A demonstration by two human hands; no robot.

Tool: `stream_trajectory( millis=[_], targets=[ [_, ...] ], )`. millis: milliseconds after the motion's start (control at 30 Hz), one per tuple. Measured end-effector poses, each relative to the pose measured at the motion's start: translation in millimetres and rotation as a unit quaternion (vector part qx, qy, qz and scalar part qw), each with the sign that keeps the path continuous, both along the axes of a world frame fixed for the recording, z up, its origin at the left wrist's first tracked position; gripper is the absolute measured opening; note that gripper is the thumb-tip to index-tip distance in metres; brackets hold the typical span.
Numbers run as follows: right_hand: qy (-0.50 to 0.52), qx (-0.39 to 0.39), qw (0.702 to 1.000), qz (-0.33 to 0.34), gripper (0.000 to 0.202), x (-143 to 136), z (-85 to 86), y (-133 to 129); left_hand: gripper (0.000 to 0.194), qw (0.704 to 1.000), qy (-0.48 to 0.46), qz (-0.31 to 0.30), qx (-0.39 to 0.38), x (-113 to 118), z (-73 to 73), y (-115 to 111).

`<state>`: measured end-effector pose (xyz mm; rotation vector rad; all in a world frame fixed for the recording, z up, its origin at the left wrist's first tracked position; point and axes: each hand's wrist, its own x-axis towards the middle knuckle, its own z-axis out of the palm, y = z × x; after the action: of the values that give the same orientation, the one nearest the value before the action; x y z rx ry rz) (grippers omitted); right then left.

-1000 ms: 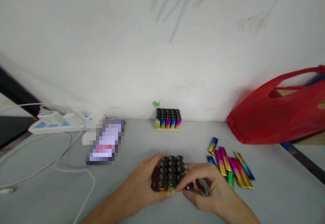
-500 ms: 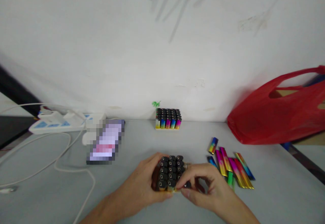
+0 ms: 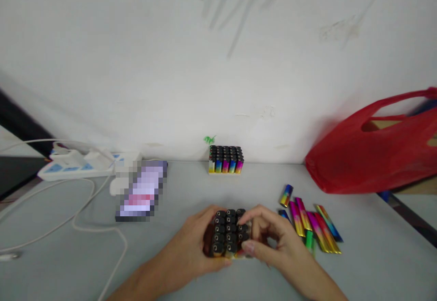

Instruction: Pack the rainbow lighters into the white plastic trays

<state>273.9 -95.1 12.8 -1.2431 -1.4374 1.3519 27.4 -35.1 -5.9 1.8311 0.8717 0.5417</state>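
A block of black-topped lighters (image 3: 231, 232) stands upright in rows near the front middle of the table. Wrapped round its left side is my left hand (image 3: 191, 242), thumb at the near edge. My right hand (image 3: 273, 242) is at the block's right side, its index fingertip on the tops and its thumb by the near right corner. Its other fingers are curled and partly hidden, and whether it grips a single lighter cannot be made out. Loose colourful metallic sleeves (image 3: 319, 230) lie to the right of my right hand.
A second lighter block (image 3: 226, 160) stands by the wall. At the left are a blurred-out phone (image 3: 143, 191), a power strip (image 3: 78, 166) and white cables (image 3: 124, 242). A red bag (image 3: 372, 155) sits at the right.
My right index finger has moved up and away from the near edge of the block to the tops further back. The thumb has shifted slightly. My left hand stays round the block.
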Motion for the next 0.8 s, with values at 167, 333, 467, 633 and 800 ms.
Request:
stream_trajectory(
  millis=[167, 333, 467, 633, 800],
  targets=[
    [0.001, 0.004, 1.0, -0.003, 0.05, -3.1, 2.7, -0.7, 0.058, 1.0, 0.002, 0.0, 0.001, 0.4, 1.2, 0.9],
    [0.005, -0.01, 1.0, 0.016, 0.052, -2.7, 1.8, -0.9, 0.057, 1.0, -0.005, -0.003, -0.005, 1.2, -1.3, 1.3],
    [0.015, -0.018, 1.0, 0.011, 0.056, -3.2, 2.5, -1.6, 0.058, 1.0, -0.007, -0.006, -0.006, 1.2, -0.3, 1.1],
    [0.025, -0.028, 0.999, 0.016, 0.058, -5.3, 1.6, -3.2, 0.054, 1.0, -0.004, -0.003, -0.007, 1.5, 4.3, 2.1],
    [0.023, -0.018, 0.999, 0.026, 0.057, -6.5, -0.7, -3.5, 0.057, 1.0, -0.004, -0.005, 0.001, 0.7, 3.4, 1.9]
  ],
)
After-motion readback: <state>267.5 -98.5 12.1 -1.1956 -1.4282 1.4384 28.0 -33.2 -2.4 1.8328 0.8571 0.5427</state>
